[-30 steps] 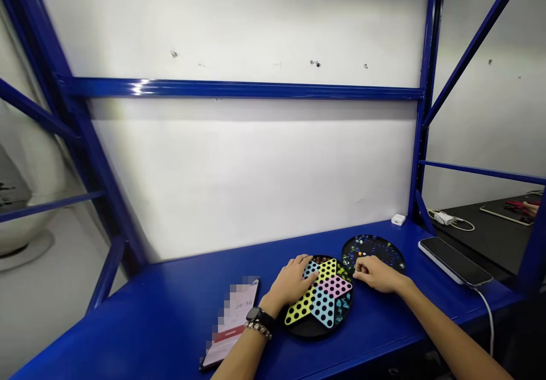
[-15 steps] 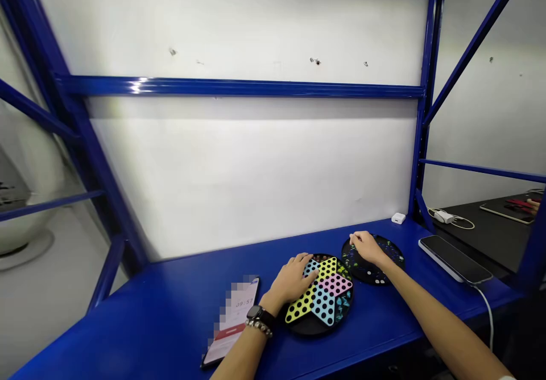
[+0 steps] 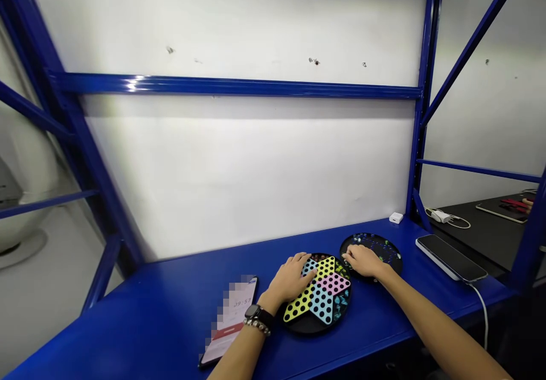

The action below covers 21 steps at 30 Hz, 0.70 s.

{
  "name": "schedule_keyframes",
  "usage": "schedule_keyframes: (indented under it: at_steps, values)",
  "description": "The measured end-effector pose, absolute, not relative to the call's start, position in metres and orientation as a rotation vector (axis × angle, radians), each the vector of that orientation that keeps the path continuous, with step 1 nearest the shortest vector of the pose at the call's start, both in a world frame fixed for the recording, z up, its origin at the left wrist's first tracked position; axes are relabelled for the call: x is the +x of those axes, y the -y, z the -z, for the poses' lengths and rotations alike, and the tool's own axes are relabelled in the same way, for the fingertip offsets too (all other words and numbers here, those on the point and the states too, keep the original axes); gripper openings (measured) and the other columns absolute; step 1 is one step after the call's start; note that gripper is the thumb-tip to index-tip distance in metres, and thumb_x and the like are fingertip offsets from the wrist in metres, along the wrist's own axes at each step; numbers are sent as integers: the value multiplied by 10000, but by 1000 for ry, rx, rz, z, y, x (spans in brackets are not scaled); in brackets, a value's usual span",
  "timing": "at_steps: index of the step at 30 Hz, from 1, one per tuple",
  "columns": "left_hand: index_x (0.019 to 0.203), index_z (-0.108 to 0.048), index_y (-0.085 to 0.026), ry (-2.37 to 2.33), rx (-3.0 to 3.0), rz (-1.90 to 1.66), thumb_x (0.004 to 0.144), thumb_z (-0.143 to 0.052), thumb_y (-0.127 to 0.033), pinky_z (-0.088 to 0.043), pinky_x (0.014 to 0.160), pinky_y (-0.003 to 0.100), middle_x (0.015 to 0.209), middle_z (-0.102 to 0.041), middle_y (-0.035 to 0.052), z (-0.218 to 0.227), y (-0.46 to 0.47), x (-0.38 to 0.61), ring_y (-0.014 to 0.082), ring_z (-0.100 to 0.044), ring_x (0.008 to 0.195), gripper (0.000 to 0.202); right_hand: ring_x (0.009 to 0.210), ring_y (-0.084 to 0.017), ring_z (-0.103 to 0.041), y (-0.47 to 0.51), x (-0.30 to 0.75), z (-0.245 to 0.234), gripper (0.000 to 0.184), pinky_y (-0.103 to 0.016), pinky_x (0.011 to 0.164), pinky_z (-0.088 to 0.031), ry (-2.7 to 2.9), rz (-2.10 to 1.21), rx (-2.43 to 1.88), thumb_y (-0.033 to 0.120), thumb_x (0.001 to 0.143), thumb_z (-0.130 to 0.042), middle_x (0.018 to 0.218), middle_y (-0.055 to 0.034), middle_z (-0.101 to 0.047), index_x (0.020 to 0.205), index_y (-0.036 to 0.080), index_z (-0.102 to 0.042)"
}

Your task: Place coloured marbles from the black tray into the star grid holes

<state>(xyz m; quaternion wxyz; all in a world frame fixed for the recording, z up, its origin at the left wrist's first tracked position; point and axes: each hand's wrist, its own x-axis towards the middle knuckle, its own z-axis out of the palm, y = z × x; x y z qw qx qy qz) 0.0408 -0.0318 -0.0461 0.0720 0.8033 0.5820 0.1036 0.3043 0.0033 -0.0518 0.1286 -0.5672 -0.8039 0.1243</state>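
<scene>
A round Chinese checkers board (image 3: 324, 297) with a yellow, blue and pink star full of holes lies on the shelf. My left hand (image 3: 292, 277), wearing a watch and a beaded bracelet, rests on its left side with fingers stretched out. Coloured marbles, teal and yellow-green among them, sit in the board's outer compartments. Beyond it to the right is a round black tray (image 3: 386, 249) scattered with small shiny marbles. Over the near left part of this tray, my right hand (image 3: 362, 259) has its fingers drawn together in a pinch; what they hold, if anything, is too small to tell.
A phone (image 3: 232, 320) showing a clock lies left of the board. Another phone (image 3: 452, 255) on a white block, with a cable, is at the right. A white adapter box (image 3: 396, 218) stands at the back. Blue posts and a white wall (image 3: 256, 169) frame the shelf.
My right hand has moved nearer and slightly left across the black tray, uncovering marbles at its far edge. My left hand stays put on the board.
</scene>
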Motion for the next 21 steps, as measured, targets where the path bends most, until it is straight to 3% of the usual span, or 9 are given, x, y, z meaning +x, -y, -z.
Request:
schedule_keyframes:
  at_steps: [3,13,21]
  values:
    - [1493,-469,-185,-1752,2406,-308,964,-378,-562,-377,1145,506,1544,-468,127,43,33,42,360,-454,1397,656,887,-223,-654,-1,305,50,332,-290,672,-338,2365,-406,-1612,453,1006,-438,957,-81,-718,871,202,-609]
    - [1506,-448,-157,-1746,2409,-271,971,-357,-557,-347,1166,511,1552,-455,136,41,34,43,350,-447,1401,675,959,-276,-674,6,302,47,378,-328,727,-388,2435,-332,-1628,400,1037,-323,1058,-144,-719,975,173,-618]
    - [1490,-470,-207,-1755,2407,-303,963,-373,-582,-366,1153,504,1555,-459,116,48,30,40,356,-442,1406,655,995,-278,-676,10,299,48,412,-351,811,-433,2513,-273,-1563,401,1044,-306,1081,-147,-727,988,181,-650]
